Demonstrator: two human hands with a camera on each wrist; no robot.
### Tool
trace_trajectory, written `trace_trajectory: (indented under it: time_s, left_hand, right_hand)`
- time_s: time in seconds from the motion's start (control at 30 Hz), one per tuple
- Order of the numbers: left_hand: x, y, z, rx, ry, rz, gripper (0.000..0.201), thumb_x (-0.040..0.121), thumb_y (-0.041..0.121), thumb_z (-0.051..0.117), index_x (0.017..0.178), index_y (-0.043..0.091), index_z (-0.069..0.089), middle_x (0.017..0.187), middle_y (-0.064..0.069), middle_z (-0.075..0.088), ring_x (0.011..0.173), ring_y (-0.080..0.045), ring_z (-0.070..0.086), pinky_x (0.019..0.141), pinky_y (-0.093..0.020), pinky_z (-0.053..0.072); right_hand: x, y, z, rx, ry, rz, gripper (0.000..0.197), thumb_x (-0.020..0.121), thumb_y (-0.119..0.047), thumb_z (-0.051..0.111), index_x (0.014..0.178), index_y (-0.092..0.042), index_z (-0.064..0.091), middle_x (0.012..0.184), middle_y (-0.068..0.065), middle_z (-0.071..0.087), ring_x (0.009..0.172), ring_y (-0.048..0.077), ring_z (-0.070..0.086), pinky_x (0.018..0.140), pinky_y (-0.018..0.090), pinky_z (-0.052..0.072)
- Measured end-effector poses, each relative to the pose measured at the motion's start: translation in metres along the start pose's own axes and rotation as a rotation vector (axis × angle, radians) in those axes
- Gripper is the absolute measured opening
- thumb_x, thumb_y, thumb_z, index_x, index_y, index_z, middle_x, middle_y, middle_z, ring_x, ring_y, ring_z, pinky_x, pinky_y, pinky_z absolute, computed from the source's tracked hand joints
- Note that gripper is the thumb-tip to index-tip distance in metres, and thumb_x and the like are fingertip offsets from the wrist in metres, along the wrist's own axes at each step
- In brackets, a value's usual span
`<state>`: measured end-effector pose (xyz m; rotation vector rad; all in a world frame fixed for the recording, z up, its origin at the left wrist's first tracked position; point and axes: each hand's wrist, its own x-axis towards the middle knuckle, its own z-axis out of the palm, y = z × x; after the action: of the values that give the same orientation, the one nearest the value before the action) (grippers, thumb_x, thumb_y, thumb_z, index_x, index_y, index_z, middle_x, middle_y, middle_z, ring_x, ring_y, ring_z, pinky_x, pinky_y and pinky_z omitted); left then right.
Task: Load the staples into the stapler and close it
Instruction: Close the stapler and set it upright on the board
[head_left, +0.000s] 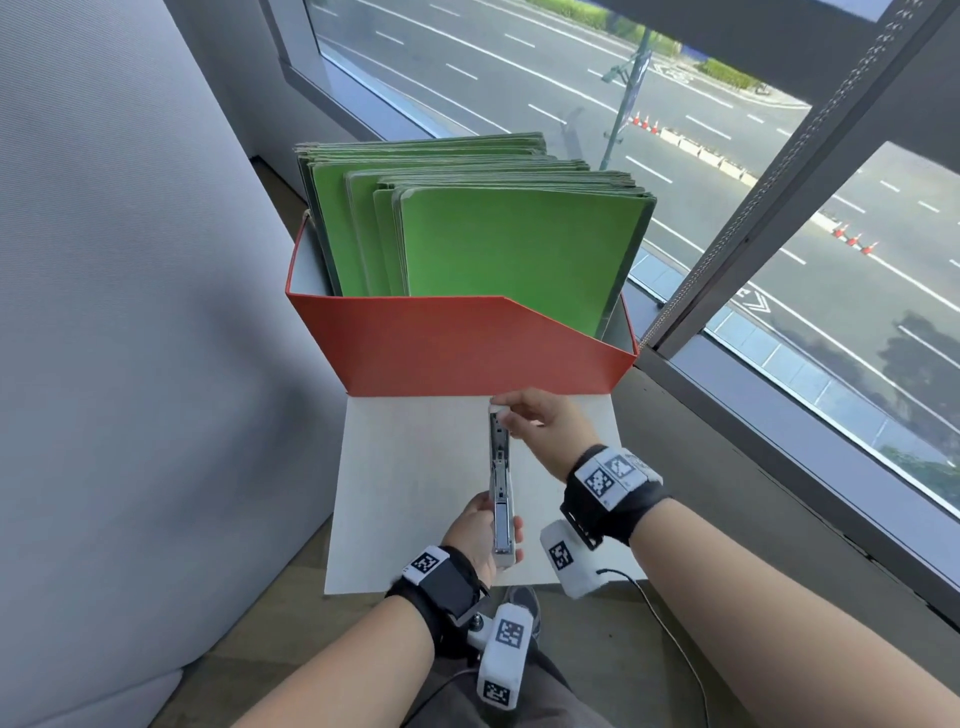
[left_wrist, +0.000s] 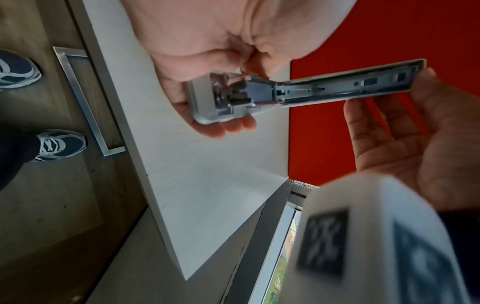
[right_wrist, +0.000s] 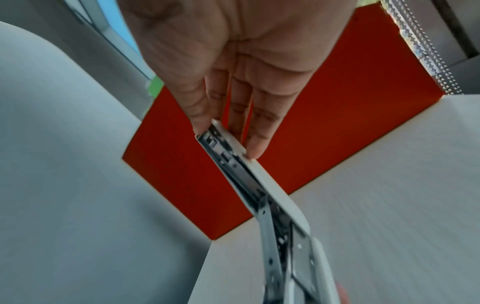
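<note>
- Position of the work: the stapler is held in the air above the white table, just in front of the red file box that holds the green folders. It does not touch the table.
- Left hand: fingers curled round the base end of the stapler, nearest the person. The left wrist view shows the fingers wrapped under the base with the hinge hardware exposed.
- Right hand: fingers nearly straight, with thumb and fingertips pinching the far tip of the top cover. The grip is narrow and light, on the cover's edges only.
- Stapler state: swung fully open, so that cover and magazine lie almost in one line. The metal channel faces up toward the head camera.
- Step in hand: judged as the opening or holding-open stage, ahead of loading or just after it.
- Staples: no loose strip shows in any view. Whether a strip already sits in the channel cannot be told; the wrist views are blurred there and the head view is too small.
- Next move, if the channel is empty: the right hand must release the cover, fetch a strip, and seat it legs-down in the channel. The left hand must keep the base level meanwhile.
- Next move, if loaded: swing the cover over the hinge and press it down on the magazine until it latches.
- Caution: keep fingertips out of the closing gap, and support the base against the closing force.
</note>
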<state>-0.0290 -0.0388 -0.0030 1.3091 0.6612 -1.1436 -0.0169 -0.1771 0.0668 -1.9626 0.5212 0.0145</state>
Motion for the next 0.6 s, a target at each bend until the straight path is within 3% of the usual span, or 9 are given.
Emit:
trace_trajectory:
  time_s: [0.1, 0.23, 0.3, 0.43, 0.5, 0.6]
  left_hand:
    - [0.001, 0.003, 0.003, -0.013, -0.008, -0.005, 0.032, 0.094, 0.012, 0.025, 0.091, 0.022, 0.055, 0.068, -0.008, 0.058, 0.057, -0.02, 0.051, 0.055, -0.028, 0.042]
    - [0.0, 0.007, 0.006, -0.049, -0.037, 0.004, 0.022, 0.095, 0.025, 0.038, 0.09, 0.014, 0.056, 0.066, -0.006, 0.056, 0.059, -0.018, 0.053, 0.058, -0.028, 0.045]
    - [0.001, 0.008, 0.005, -0.11, -0.077, -0.015, 0.03, 0.094, 0.038, 0.041, 0.087, 0.014, 0.059, 0.074, -0.005, 0.058, 0.067, -0.018, 0.056, 0.064, -0.031, 0.047]
    - [0.004, 0.011, 0.004, -0.154, -0.144, -0.057, 0.052, 0.087, 0.06, 0.039, 0.092, 0.016, 0.066, 0.075, -0.005, 0.057, 0.067, -0.017, 0.057, 0.062, -0.027, 0.047]
    - [0.003, 0.011, 0.004, -0.142, -0.185, -0.033, 0.052, 0.083, 0.063, 0.044, 0.089, 0.018, 0.07, 0.075, -0.003, 0.057, 0.07, -0.016, 0.055, 0.067, -0.026, 0.044]
    - [0.0, 0.007, 0.002, -0.088, -0.241, 0.022, 0.042, 0.081, 0.055, 0.056, 0.084, 0.017, 0.075, 0.068, 0.002, 0.058, 0.067, -0.012, 0.055, 0.064, -0.025, 0.042]
  right_hand:
    - [-0.028, 0.0, -0.001, -0.016, -0.028, -0.06, 0.018, 0.086, -0.024, 0.064, 0.103, -0.024, 0.068, 0.1, -0.006, 0.072, 0.093, 0.002, 0.066, 0.081, 0.017, 0.054]
    - [-0.059, 0.017, 0.005, -0.13, -0.113, -0.172, 0.019, 0.082, -0.023, 0.067, 0.101, -0.021, 0.068, 0.107, -0.007, 0.069, 0.098, 0.002, 0.062, 0.085, 0.016, 0.054]
    - [-0.069, 0.029, 0.012, -0.211, -0.147, -0.242, 0.017, 0.08, -0.016, 0.067, 0.096, -0.018, 0.068, 0.106, -0.003, 0.067, 0.096, 0.005, 0.058, 0.084, 0.018, 0.051]
    - [-0.081, 0.047, 0.025, -0.34, -0.128, -0.316, 0.013, 0.077, -0.011, 0.067, 0.09, -0.011, 0.068, 0.106, 0.005, 0.063, 0.099, 0.015, 0.054, 0.087, 0.01, 0.036]
    - [-0.082, 0.051, 0.029, -0.336, -0.123, -0.315, 0.014, 0.077, -0.012, 0.067, 0.09, -0.012, 0.067, 0.106, 0.004, 0.062, 0.101, 0.016, 0.053, 0.088, 0.009, 0.034]
    - [-0.085, 0.052, 0.03, -0.256, -0.115, -0.269, 0.017, 0.078, -0.017, 0.066, 0.095, -0.014, 0.066, 0.109, 0.0, 0.06, 0.101, 0.01, 0.054, 0.088, 0.012, 0.041]
